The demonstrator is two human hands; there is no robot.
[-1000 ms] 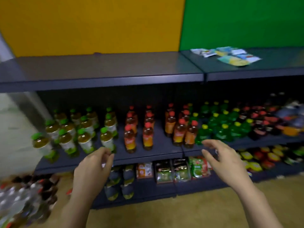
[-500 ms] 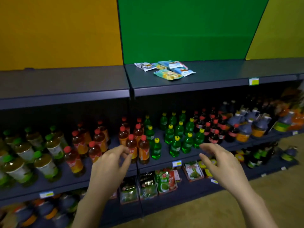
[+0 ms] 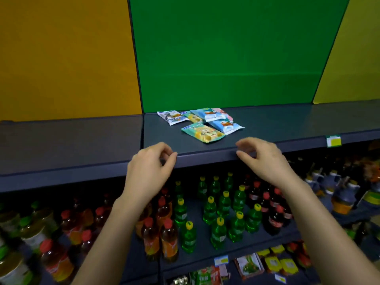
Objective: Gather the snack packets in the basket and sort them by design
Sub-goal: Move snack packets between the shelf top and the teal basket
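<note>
- The small glossy plastic snack packets (image 3: 203, 123) (teal, blue, white, one pinkish) lie flat in a loose overlapping bunch on the dark grey matte top shelf (image 3: 277, 122). The flat green back panel (image 3: 226, 54) is right behind them.
- My left grip (image 3: 150, 167) is up at the shelf's front lip, fingers loosely curled, thumb near the fingertips, holding nothing. I can't tell if it touches the lip.
- My right grip (image 3: 263, 159) is the same: fingers relaxed and a bit apart, empty, just this side of the packets.
- Only bare shelf lies between the grips and the packets.
- One shelf down are rows of green plastic bottles with yellow caps (image 3: 218, 212), with amber bottles with red caps (image 3: 162, 237) to their left.
- A little yellow price tag (image 3: 333, 140) sits on the lip, off right.
- Half a second ago both grips were lower, at bottle level. They've come up, and the packets now sit closer and more central.
</note>
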